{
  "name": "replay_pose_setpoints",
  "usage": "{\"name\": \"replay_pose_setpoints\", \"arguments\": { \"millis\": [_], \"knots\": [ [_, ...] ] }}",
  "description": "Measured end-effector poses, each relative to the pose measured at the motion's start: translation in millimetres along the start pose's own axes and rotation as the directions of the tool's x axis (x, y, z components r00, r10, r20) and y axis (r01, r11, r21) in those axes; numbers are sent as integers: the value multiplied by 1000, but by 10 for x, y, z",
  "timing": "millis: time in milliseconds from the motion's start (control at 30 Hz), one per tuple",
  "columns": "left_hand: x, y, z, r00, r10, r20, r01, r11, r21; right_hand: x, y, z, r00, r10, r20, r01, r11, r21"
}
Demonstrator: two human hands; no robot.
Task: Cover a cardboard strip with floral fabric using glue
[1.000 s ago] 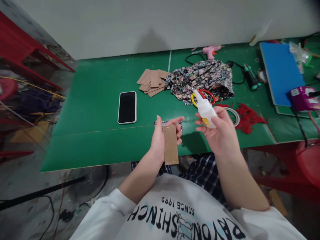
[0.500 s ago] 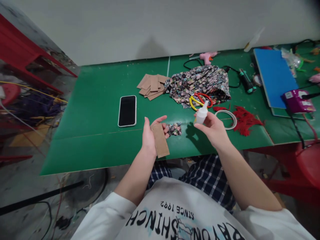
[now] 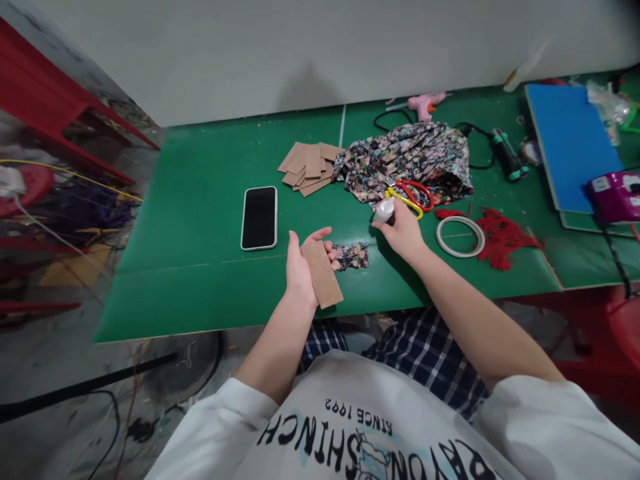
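My left hand holds a brown cardboard strip over the near edge of the green table. A small scrap of floral fabric lies on the table just right of that strip. My right hand reaches forward and grips a small white glue bottle, down at the table surface beside the red and yellow scissors.
A black phone lies left of my hands. Cardboard pieces and a heap of floral cloth sit further back. A tape ring, red threads, a pink glue gun, blue board and purple box are at right.
My right hand has moved forward and down with the glue bottle, from in front of me to the table by the scissors. The left hand keeps the cardboard strip, slightly tilted.
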State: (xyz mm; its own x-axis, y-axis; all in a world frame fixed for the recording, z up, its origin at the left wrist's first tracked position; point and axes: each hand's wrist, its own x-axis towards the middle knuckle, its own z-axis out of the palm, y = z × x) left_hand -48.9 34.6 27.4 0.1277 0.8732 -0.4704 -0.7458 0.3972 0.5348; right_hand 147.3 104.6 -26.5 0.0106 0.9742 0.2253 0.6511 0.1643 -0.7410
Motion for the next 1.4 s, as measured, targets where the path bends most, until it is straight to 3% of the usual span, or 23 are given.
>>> {"name": "replay_pose_setpoints", "arguments": {
  "millis": [200,267,367,400,433,467,500,567,733,1000,1067,1167,1233,1300,1367,1400],
  "knots": [
    [19,-5,-9,998,35,-52,-37,999,-36,-41,68,-45,999,-40,23,38,996,84],
    [16,-6,-5,996,49,-69,-52,998,-42,-189,13,-103,998,-26,-48,32,992,126],
    [16,-10,-2,993,78,-89,-83,995,-52,-621,-230,-169,957,-2,-291,26,997,78],
    [19,-15,-2,992,83,-95,-89,995,-54,-798,-341,-168,931,-65,-360,75,997,13],
    [22,-21,-1,991,85,-100,-91,994,-56,-974,-454,-152,920,-198,-339,192,980,-53],
    [26,-30,-1,991,84,-105,-90,994,-56,-1135,-558,-122,898,-369,-241,362,929,-75],
    [29,-40,1,990,84,-110,-90,994,-55,-1273,-646,-78,847,-501,-178,498,865,-60],
    [29,-59,7,989,90,-121,-97,994,-54,-1453,-756,29,783,-604,-147,604,795,-56],
    [11,-71,25,982,109,-152,-119,991,-62,-1472,-740,221,777,-601,-188,598,798,-79],
    [-86,-74,71,970,199,-139,-196,980,35,-1364,-728,181,755,-600,-265,599,795,-93],
    [-113,-88,68,963,239,-125,-226,968,111,-1331,-766,150,772,-550,-319,557,827,-78],
    [-120,-105,-8,943,316,-107,-281,925,257,-1255,-818,77,838,-412,-358,436,900,-13],
    [-121,-102,-109,916,394,-76,-336,856,393,-1180,-817,11,891,-244,-383,296,952,83],
    [-145,-90,-234,865,501,12,-406,687,603,-1086,-773,-62,920,-3,-392,104,966,236],
    [-199,-78,-368,805,552,218,-460,349,816,-984,-700,-134,908,251,-336,-88,897,434],
    [-231,-77,-434,786,513,344,-474,144,869,-934,-664,-167,893,351,-280,-158,829,536]
  ]
}}
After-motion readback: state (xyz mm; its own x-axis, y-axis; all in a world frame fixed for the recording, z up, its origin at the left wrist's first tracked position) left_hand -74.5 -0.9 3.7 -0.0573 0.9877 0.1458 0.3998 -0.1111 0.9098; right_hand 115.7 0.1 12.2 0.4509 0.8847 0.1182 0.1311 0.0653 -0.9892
